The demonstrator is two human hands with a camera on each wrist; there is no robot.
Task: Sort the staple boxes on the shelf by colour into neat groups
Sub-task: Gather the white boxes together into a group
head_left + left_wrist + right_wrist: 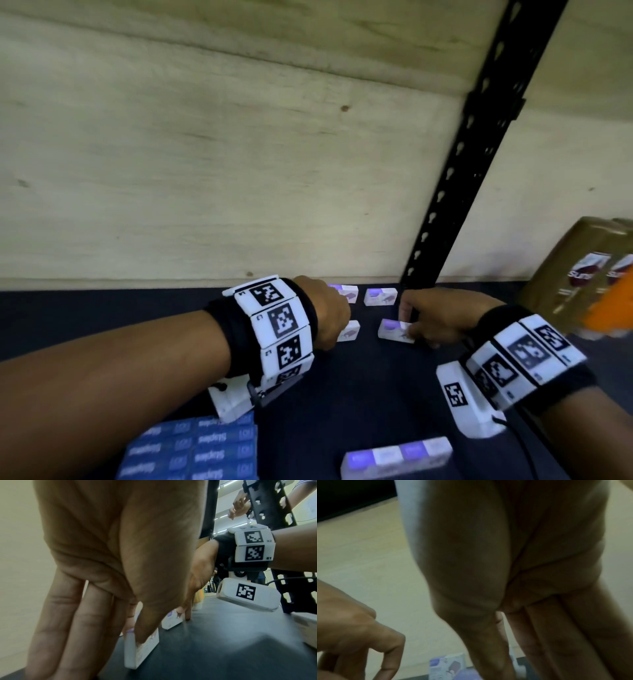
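Several white staple boxes with purple print lie on the dark shelf mat (342, 383). My left hand (342, 325) pinches one white box (350, 331) between thumb and forefinger; the left wrist view shows that box (142, 649) standing on its long edge. My right hand (409, 325) grips another white box (393, 330) by its right end. Two more white boxes (380, 296) stand at the back by the wall. A block of blue staple boxes (191, 448) lies at the near left, and a row of white-and-purple boxes (397, 457) at the near middle.
A plywood back wall (239, 171) closes off the shelf. A black slotted upright (455, 178) rises just behind my right hand. A brown wrapped pack (582, 274) with something orange (613, 308) in front of it stands at the far right.
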